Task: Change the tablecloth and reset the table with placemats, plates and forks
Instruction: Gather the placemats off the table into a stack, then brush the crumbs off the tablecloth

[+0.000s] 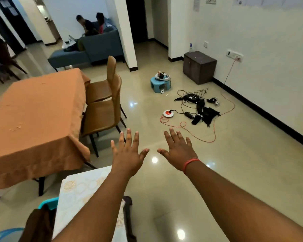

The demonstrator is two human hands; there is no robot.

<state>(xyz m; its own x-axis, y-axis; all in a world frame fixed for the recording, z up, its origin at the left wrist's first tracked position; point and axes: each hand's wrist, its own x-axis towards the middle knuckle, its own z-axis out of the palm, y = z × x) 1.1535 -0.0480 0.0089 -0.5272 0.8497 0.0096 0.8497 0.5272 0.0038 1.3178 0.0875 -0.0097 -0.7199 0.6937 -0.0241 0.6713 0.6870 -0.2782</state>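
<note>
Above the floor, left hand [127, 157], right hand [179, 150], outstretched, fingers spread

Both arms reach forward over the glossy floor, the left hand [128, 154] and right hand [179, 149] spread flat, palms down, holding nothing. An orange tablecloth [35, 116] covers the table at left, two tan chairs [101, 109] at its right edge. A pale patterned cloth [82, 191] lies below the left forearm.
</note>
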